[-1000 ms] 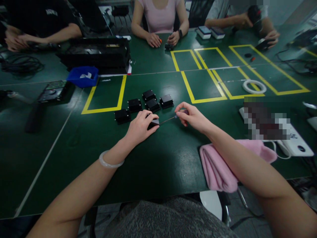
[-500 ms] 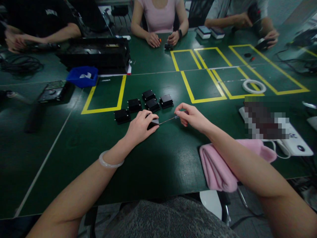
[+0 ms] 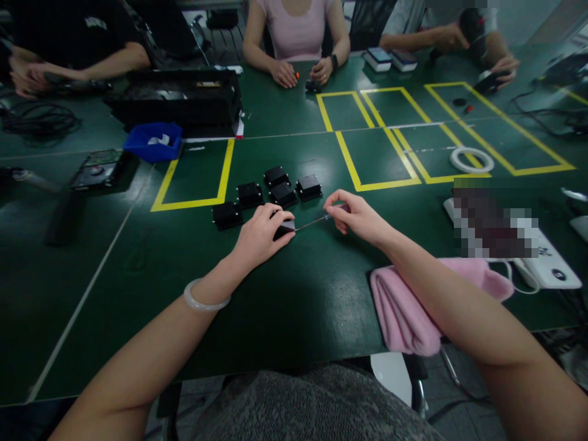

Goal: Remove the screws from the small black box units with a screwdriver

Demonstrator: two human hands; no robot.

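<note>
My left hand (image 3: 263, 233) is closed around a small black box (image 3: 285, 228) on the green table, its fingers covering most of it. My right hand (image 3: 350, 213) pinches the handle of a thin screwdriver (image 3: 312, 224). The shaft lies low and nearly level, and its tip meets the right edge of the held box. Just beyond my left hand sit several similar black boxes (image 3: 248, 195) with small bright points at their sides; one of them (image 3: 309, 187) stands at the right of the group.
Yellow tape outlines (image 3: 388, 184) mark the table. A blue bin (image 3: 154, 142) and a black case (image 3: 184, 101) stand at back left. A pink cloth (image 3: 404, 312) lies under my right forearm, near a white device (image 3: 551, 263) and a white ring (image 3: 471, 160). Co-workers sit opposite.
</note>
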